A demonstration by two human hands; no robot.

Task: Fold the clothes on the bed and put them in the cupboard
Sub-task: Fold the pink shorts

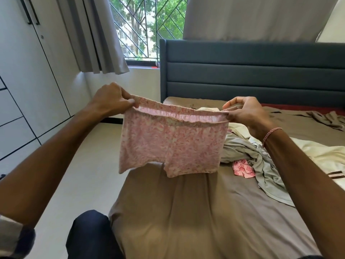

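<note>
Head camera: the left hand [112,98] pinches one end of the waistband of a pair of pink floral-print cotton shorts [171,141], thumb on top and fingers curled behind. The right hand [246,113], with a pink thread bracelet [271,133] at its wrist, grips the other end. The waistband is pulled taut between them. The shorts hang in the air with their legs down, above the left edge of the bed [186,212], which is covered by a taupe sheet.

Right of the shorts, toward the bed's right edge, lies a loose heap: a crumpled grey garment [248,152], a small pink patterned cloth [242,170] beside it, and a cream garment [317,154] beyond. A blue-grey padded headboard [252,71] stands at the far end. The white cupboard [28,71] with dark handles stands along the left wall, its doors closed, next to a grey curtain [97,34].
</note>
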